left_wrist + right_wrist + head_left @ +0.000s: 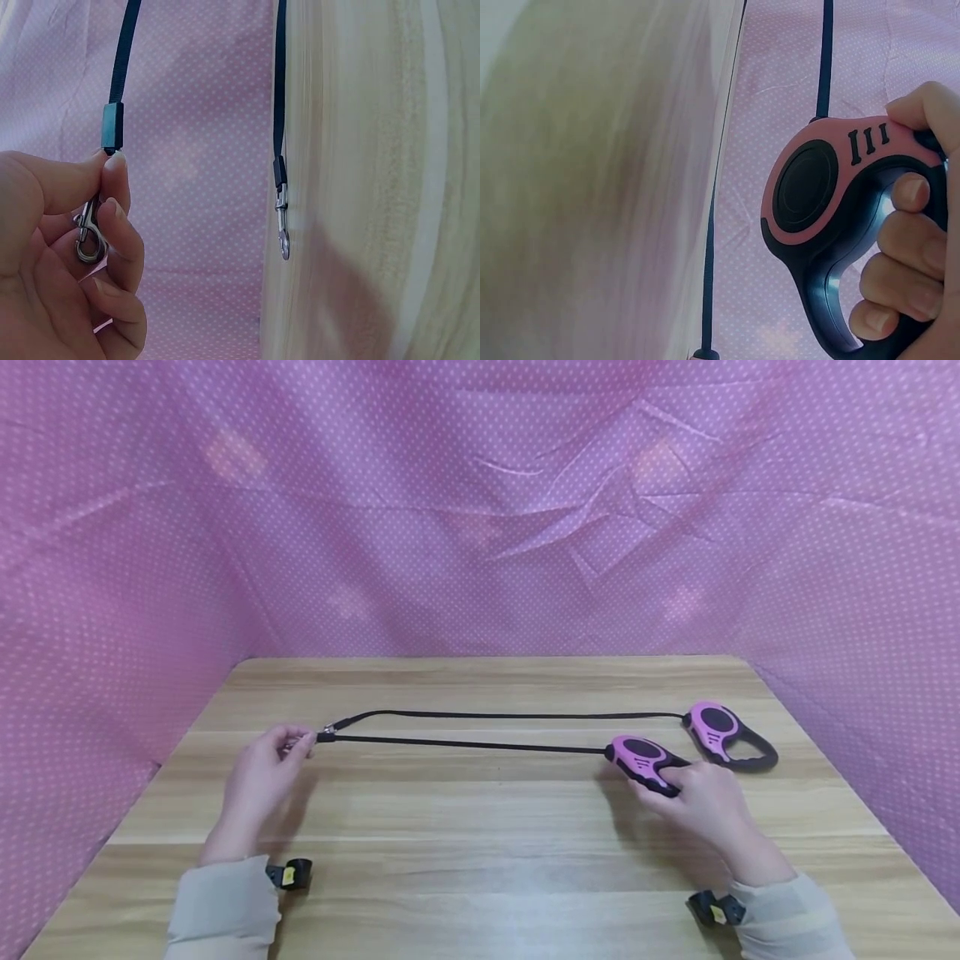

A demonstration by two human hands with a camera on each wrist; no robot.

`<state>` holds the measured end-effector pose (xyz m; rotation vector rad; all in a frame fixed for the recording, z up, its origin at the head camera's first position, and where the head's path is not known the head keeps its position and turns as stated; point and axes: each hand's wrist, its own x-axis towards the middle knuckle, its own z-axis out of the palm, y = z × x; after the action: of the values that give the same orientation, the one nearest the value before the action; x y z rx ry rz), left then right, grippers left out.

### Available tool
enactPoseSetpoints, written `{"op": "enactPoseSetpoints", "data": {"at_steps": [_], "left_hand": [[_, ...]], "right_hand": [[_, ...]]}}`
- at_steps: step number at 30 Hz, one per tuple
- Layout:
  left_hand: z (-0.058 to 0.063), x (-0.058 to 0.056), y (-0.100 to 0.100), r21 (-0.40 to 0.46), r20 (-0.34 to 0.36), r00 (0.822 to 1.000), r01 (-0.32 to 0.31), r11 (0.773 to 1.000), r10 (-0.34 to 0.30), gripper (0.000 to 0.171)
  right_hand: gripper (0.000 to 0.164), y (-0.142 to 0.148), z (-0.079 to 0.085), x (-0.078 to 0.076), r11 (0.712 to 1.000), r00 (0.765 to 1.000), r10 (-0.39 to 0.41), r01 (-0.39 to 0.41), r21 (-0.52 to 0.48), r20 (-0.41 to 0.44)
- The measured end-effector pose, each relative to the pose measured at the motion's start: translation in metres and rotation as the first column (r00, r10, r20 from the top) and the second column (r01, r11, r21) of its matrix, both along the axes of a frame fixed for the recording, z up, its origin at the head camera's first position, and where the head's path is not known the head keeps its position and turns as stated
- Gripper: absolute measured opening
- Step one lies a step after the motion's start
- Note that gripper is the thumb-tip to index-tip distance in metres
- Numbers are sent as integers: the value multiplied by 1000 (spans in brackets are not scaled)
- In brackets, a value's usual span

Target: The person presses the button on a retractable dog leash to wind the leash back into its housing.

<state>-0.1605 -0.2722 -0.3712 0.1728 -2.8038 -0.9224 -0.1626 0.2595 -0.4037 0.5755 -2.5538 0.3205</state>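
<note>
My right hand (708, 802) grips the black loop handle of a pink and black retractable dog leash (802, 187), fingers curled through the loop and thumb on the casing. Its black strap (472, 744) runs taut to the left, held above the table. At the other end, my left hand (262, 772) pinches the leash by its metal snap hook (91, 238), just below the black sleeve (112, 126). Behind it, a second pink and black leash (731, 737) lies on the table at the right, its strap (510, 716) drawn out leftward to another metal clip (282, 217).
The wood-grain table (465, 860) fills the lower part of the head view. Pink polka-dot cloth (480, 527) hangs behind it and along both sides. A small black camera (292, 874) is worn on the left wrist, another camera (716, 910) on the right.
</note>
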Motion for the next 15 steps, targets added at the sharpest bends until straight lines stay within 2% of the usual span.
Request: {"op": "enactPoseSetpoints", "data": {"at_steps": [9, 15], "left_hand": [[-2, 0, 4, 21, 43, 999, 15, 1000, -16, 44], [-2, -2, 5, 7, 29, 999, 27, 1000, -27, 43]], "right_hand": [[51, 0, -5, -1, 999, 997, 42, -44, -23, -62], [53, 0, -7, -3, 997, 993, 61, -65, -34, -101]]}}
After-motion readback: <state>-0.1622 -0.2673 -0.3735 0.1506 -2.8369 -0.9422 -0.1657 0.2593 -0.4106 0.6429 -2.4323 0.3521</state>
